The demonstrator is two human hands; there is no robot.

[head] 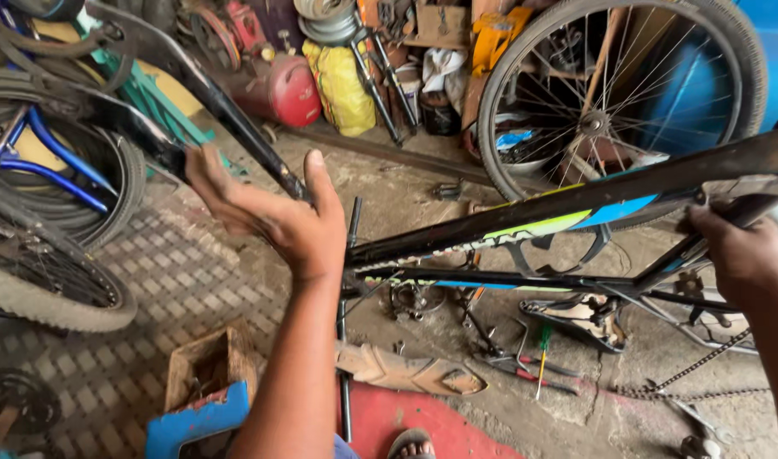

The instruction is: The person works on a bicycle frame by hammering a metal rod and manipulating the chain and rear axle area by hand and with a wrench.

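Note:
A black bicycle frame (525, 223) with blue and green patches lies across the middle of the head view, held off the floor. My left hand (270, 212) wraps around the frame's black fork leg (227, 106), which slants up to the left. My right hand (737, 251) grips a frame tube at the right edge. A spoked wheel (618, 93) stands behind the frame. A bicycle chain (695, 374) hangs down onto the floor at the lower right.
Tools, a screwdriver (542, 361) and small parts lie on the concrete under the frame. A wooden box (206, 365) and a blue piece sit at bottom left. Tyres and a blue bicycle (40, 161) crowd the left. A red tank (287, 89) and clutter line the back.

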